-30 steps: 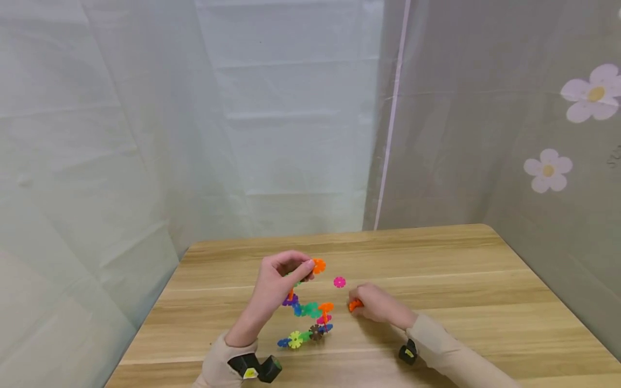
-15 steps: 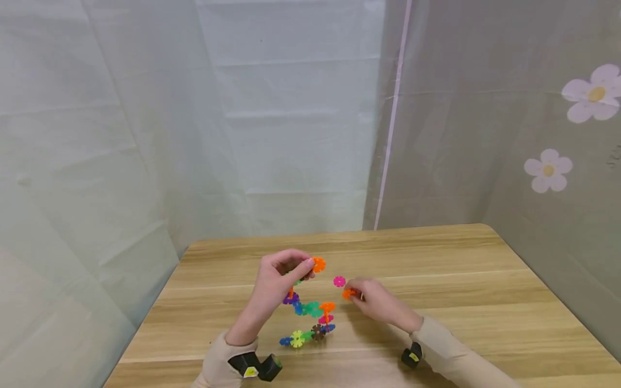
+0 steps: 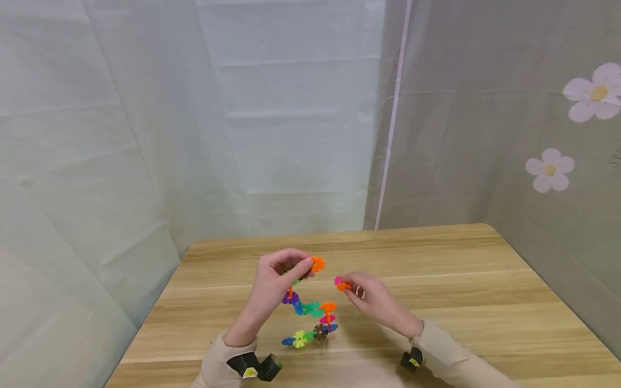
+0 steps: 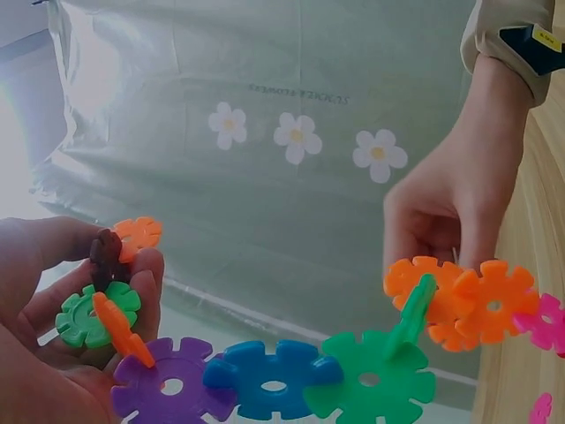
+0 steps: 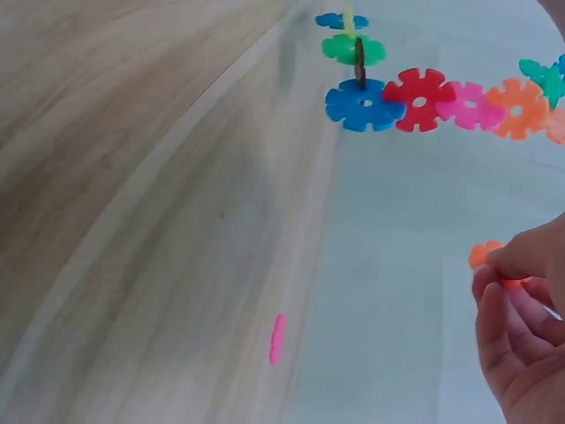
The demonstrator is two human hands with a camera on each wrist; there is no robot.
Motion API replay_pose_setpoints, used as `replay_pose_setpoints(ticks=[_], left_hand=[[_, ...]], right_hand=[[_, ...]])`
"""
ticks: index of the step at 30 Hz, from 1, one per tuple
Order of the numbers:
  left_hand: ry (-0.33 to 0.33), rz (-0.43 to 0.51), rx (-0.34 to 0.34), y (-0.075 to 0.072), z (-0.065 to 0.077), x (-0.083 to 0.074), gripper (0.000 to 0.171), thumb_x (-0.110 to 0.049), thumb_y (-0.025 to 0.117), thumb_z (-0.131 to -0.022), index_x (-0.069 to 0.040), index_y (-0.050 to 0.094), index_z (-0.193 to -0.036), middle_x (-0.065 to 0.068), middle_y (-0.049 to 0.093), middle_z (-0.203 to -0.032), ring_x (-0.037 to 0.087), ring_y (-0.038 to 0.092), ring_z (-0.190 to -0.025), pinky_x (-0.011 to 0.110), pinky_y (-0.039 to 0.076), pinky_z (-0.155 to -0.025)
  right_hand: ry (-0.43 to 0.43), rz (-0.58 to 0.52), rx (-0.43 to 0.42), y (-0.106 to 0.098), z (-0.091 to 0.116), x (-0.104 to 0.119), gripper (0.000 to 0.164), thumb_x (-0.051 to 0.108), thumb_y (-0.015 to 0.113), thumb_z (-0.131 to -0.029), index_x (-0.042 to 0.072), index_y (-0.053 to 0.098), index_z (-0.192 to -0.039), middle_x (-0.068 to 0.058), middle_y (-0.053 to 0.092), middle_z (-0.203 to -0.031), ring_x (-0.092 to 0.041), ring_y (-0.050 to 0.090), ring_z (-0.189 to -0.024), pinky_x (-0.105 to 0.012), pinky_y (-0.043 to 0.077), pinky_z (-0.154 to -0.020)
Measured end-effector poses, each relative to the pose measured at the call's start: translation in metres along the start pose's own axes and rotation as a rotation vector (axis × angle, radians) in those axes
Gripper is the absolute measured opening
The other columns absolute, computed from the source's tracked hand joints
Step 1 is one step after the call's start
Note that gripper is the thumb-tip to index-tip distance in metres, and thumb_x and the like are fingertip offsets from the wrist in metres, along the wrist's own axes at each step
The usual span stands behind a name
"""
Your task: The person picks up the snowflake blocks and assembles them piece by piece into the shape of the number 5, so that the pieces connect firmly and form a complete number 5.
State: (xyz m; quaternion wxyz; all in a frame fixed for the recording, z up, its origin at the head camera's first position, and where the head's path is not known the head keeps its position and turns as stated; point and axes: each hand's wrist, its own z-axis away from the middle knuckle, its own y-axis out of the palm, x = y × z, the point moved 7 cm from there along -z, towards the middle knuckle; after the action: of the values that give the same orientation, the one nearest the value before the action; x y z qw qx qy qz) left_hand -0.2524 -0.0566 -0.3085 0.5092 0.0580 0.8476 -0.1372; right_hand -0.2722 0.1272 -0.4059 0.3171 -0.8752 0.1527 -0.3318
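Observation:
My left hand (image 3: 273,280) pinches one end of a linked chain of slotted flower-shaped plastic discs (image 3: 314,309), fingers and thumb near the orange end disc (image 3: 318,263). In the left wrist view the brown disc (image 4: 107,254) sits at those fingertips, with a green disc (image 4: 78,325) and a purple disc (image 4: 141,402) further along. The chain hangs down from the hand in a zigzag over the wooden table. To the right, my right hand (image 3: 375,303) pinches a single orange disc (image 5: 482,255) between thumb and fingers, apart from the chain.
A loose pink disc (image 3: 337,281) lies on the wooden table (image 3: 461,269), just behind the right fingertips in the head view. Pale sheeting (image 3: 291,134) stands behind the table, and a flower-printed sheet (image 3: 451,134) borders the right side.
My right hand has lifted the orange disc from the table and brought it left and away from me, so it now overlaps the pink disc. The left hand stays nearly still; the chain sways slightly right.

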Motion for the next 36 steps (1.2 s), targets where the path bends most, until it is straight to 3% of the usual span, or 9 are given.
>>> replay_pose_setpoints(ticks=[14,24,32,36], left_hand=[[0.005,-0.009,0.0,0.0,0.0,0.001,0.012,-0.01,0.064,-0.092,0.001,0.069,-0.095,-0.007,0.07,-0.079,0.01,0.065,-0.07,0.027,0.056,-0.066],[0.022,-0.019,-0.008,-0.003,0.001,-0.003,0.011,-0.009,0.064,-0.092,0.001,0.07,-0.095,0.002,0.071,-0.08,0.011,0.066,-0.071,0.029,0.057,-0.067],[0.021,-0.029,-0.017,-0.003,0.001,-0.002,0.011,-0.009,0.065,-0.092,0.0,0.07,-0.095,0.009,0.071,-0.08,0.012,0.065,-0.07,0.027,0.056,-0.066],[0.014,-0.031,-0.018,-0.003,0.0,-0.003,0.011,-0.01,0.066,-0.091,-0.001,0.07,-0.095,0.008,0.071,-0.081,0.012,0.066,-0.071,0.028,0.057,-0.067]], right_hand=[[-0.103,-0.041,-0.1,-0.012,-0.003,0.02,0.021,-0.001,0.071,-0.083,0.008,0.069,-0.103,0.0,0.071,-0.091,0.002,0.056,-0.067,-0.012,0.05,-0.056],[-0.268,-0.065,-0.229,-0.024,-0.006,0.042,0.032,-0.01,0.072,-0.077,0.006,0.066,-0.104,-0.003,0.071,-0.088,-0.005,0.058,-0.065,-0.007,0.047,-0.058],[-0.305,-0.083,-0.293,-0.03,-0.005,0.048,0.03,-0.012,0.069,-0.078,0.005,0.067,-0.103,-0.005,0.071,-0.088,-0.008,0.06,-0.066,-0.008,0.048,-0.06],[-0.317,-0.071,-0.313,-0.032,-0.006,0.052,0.021,-0.006,0.068,-0.084,0.005,0.066,-0.103,-0.005,0.07,-0.088,-0.008,0.061,-0.067,-0.009,0.049,-0.062]])
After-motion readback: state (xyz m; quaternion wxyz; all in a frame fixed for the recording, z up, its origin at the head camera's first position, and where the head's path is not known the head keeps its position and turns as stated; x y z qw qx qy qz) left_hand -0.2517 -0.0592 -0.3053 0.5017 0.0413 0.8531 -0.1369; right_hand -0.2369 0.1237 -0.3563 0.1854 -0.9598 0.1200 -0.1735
